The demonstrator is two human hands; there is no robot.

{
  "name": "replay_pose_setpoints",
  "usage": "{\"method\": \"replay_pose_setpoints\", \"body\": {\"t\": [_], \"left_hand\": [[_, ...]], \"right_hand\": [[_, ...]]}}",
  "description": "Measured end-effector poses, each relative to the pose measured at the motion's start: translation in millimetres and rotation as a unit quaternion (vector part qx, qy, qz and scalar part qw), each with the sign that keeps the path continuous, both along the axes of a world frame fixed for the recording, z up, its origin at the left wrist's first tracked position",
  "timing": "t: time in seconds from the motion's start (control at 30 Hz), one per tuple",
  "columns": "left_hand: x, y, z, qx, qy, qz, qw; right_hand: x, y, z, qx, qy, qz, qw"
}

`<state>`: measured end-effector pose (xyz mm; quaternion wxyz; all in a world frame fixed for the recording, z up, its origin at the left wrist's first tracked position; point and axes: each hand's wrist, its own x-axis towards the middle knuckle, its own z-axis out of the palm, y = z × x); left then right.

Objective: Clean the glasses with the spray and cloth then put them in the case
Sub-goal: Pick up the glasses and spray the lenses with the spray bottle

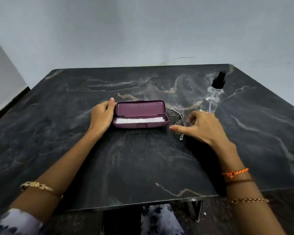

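Thin wire glasses (179, 117) are lying on the counter (143, 167) beside the open case (140, 114); light, fragile, best lifted by the frame. Right hand (203, 127) is hovering with spread fingers; left hand (102, 116) is curling against the case end

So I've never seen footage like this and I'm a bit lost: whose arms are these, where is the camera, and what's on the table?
The camera sits on a person's head, looking down at their own arms. No machine here. On the dark marble table lies an open purple case with a white cloth inside. The left hand holds the case's left end. Wire-framed glasses lie just right of the case; the right hand hovers over them, fingers loose, apparently gripping nothing. A clear spray bottle with a black top stands behind that hand.
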<state>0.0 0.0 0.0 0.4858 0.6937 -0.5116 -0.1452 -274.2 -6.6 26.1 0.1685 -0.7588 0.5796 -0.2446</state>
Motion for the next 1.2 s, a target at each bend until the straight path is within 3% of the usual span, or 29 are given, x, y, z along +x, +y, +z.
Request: {"method": "replay_pose_setpoints", "body": {"t": [0.27, 0.4, 0.63, 0.83, 1.2], "left_hand": [[2, -2, -2, -0.006, -0.002, -0.007, 1.0], [1, -2, -1, 0.006, -0.007, -0.014, 1.0], [2, 0, 1, 0.008, -0.033, -0.023, 0.999], [2, 0, 0, 0.011, -0.04, -0.027, 0.999], [2, 1, 0, 0.006, -0.028, -0.027, 0.999]], "right_hand": [[-18, -9, 5, 0.125, 0.019, 0.066, 0.99], [-23, -9, 4, 0.132, -0.01, 0.076, 0.988], [-21, -10, 2, 0.068, -0.004, 0.057, 0.996], [-21, -11, -1, -0.034, -0.012, -0.022, 0.999], [-13, -4, 3, -0.202, -0.091, -0.109, 0.969]]}}
